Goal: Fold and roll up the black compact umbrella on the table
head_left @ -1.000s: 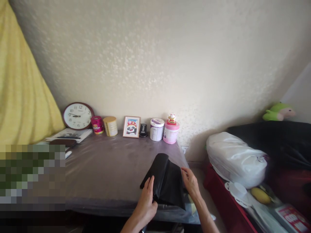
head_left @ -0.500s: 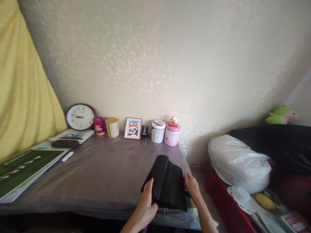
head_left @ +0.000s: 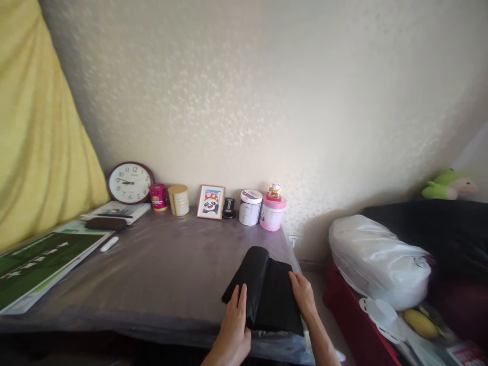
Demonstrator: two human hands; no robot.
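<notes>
While the black sheet lies folded at the near right corner of the worktop, both hands are on it. The left hand lies along its left part, fingers nearly straight and thumb bent at the near edge; whether it grips, I cannot tell. The right hand is closed on the sheet's right edge, fingers curled. Along the worktop's back edge stand a clock, a framed panda picture and, near the right corner, a pink tub.
</notes>
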